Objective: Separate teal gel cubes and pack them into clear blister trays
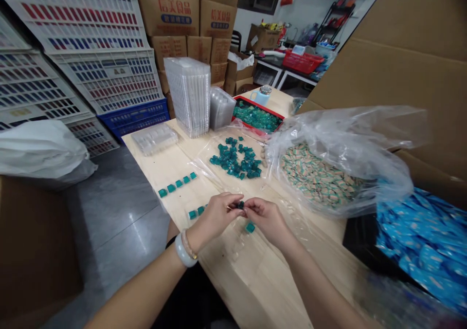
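Note:
Between the fingertips of both hands is a small dark green piece [240, 205]; its exact kind is too small to make out. My left hand [216, 216], with bangles at the wrist, pinches it from the left. My right hand [269, 218] pinches from the right. Just below the right fingers lies a green cube-shaped piece [250, 228]. More green pieces [192, 214] line up left of my left hand, partly hidden by it. Farther left runs a row of similar pieces [178, 183]. Beyond my hands is a loose pile of green pieces [228, 159] on clear plastic.
Stacked clear plastic trays [188, 98] and a red tray of green pieces [281, 118] stand at the table's back. A clear bag [335, 144] of small packets lies right, beside blue packets [419, 241]. Crates [109, 83] and cartons [178, 15] rise behind.

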A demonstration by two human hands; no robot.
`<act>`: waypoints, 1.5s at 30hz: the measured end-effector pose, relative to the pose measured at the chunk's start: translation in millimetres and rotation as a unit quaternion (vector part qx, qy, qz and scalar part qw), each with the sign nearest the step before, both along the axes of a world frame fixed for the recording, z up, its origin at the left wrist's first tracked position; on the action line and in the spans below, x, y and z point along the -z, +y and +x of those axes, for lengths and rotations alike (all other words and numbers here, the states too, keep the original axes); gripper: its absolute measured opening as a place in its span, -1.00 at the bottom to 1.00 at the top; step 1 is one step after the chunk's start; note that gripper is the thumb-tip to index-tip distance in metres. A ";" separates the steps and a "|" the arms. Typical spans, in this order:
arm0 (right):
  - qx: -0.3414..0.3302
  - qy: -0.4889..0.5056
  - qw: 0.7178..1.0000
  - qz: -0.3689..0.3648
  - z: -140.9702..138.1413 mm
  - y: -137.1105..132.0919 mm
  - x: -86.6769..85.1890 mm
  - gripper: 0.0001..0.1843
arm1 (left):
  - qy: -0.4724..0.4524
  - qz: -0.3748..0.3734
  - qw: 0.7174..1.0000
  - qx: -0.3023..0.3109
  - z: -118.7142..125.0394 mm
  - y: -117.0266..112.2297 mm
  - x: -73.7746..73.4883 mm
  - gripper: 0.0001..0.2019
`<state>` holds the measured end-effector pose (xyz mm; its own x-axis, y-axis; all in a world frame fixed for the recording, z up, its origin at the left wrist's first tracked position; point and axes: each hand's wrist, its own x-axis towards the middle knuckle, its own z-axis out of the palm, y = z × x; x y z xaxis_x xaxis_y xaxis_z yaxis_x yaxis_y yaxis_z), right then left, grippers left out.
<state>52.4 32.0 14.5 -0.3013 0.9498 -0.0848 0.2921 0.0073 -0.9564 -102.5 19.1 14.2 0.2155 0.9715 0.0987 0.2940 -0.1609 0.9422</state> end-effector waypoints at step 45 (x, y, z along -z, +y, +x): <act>-0.095 -0.427 0.862 0.257 12.1 -57.9 50.5 -0.80 | 0.224 0.037 0.966 0.125 11.1 -78.9 40.0 -0.83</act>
<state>64.5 -25.9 -36.0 -0.4913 0.8686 0.0638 0.8350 0.4906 -0.2491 -91.4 -59.8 -25.8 0.4802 0.8771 0.0079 0.6131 -0.3421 0.7121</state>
